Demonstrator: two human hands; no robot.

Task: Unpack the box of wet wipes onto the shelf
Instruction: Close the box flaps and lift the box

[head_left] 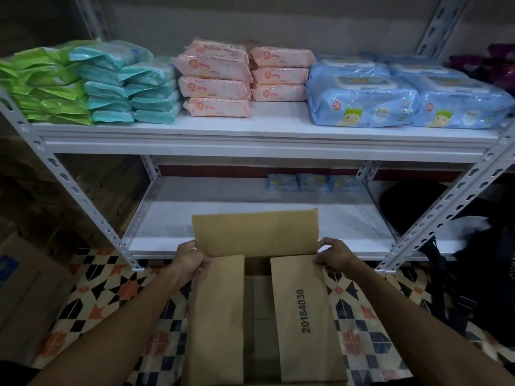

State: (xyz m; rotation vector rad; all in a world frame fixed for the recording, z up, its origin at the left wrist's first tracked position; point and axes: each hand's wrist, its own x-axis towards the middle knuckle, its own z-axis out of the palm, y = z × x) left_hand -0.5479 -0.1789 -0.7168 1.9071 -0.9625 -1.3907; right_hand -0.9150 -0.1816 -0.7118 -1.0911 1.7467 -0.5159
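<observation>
Cardboard box (pixel 216 316), patterned tile floor (pixel 111 288), grey shelf (pixel 250 146)

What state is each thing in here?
cardboard box: partly open
far flap: raised upright
side flaps: folded down, gap between
left hand: grips far flap's left edge
right hand: grips far flap's right edge
upper shelf: stocked with stacked wipe packs
lower shelf: three small blue packs at back
</observation>
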